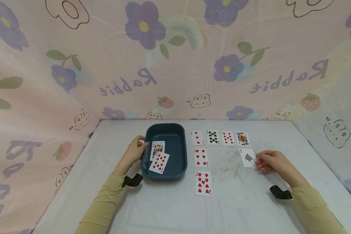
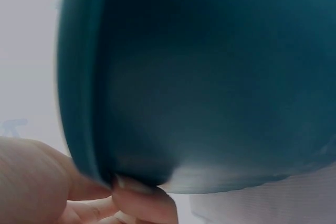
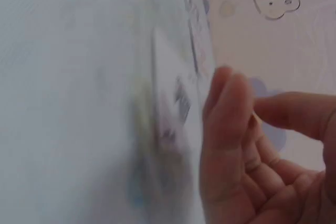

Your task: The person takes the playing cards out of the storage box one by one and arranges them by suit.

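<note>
My left hand (image 1: 136, 150) grips the left rim of a dark blue tray (image 1: 179, 177), its fingers curled at the wall, also seen in the left wrist view. Inside the tray lie a red-suited face card (image 1: 157, 147) and a diamonds card (image 1: 159, 162) overlapping it. On the right, my right hand (image 1: 269, 161) is at the right edge of an ace of spades (image 1: 248, 157), which lies face up on the table. In the right wrist view the fingers (image 3: 226, 124) are loosely bent beside the blurred card, with nothing visible between thumb and fingers.
Right of the tray stand a hearts card (image 1: 197, 138), a clubs card (image 1: 213, 137), a diamonds card (image 1: 228, 138) and a face card (image 1: 243, 139) in a row. Below the first are a six of hearts (image 1: 201, 158) and a nine of hearts (image 1: 203, 184). Patterned curtains (image 1: 181, 65) enclose the table.
</note>
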A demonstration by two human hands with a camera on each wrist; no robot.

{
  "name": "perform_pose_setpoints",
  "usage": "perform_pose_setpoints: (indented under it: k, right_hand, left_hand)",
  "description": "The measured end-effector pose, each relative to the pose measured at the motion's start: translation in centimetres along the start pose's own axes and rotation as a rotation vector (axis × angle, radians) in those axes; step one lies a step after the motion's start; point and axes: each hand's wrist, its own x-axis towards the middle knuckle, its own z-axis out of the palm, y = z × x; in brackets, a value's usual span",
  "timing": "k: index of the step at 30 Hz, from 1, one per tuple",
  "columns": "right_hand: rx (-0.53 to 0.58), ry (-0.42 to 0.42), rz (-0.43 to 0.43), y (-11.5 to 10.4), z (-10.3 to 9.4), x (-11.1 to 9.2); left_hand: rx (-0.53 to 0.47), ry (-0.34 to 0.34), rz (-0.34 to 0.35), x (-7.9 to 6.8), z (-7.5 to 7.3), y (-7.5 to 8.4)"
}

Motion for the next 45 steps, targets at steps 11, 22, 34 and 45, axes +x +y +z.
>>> perform_pose_setpoints:
  k: [11,22,34,45]
  right_hand:
    - [0.012,-0.182,-0.201,-8.4,6.7,3.1]
    - [-0.054,-0.443,-0.362,-16.6,16.6,7.5]
    - [-0.040,-0.507,-0.239,-18.8,24.6,12.3]
    - [-0.164,-0.409,-0.082,-18.2,27.6,14.2]
  left_hand:
    - [0.028,0.017,0.003,0.1,0.0,0.0]
    - [0.026,0.010,-0.010,0.1,-0.1,0.1]
    - [0.008,-0.008,-0.012,0.1,0.0,0.2]
    - [0.010,-0.001,-0.016,0.2,0.0,0.2]
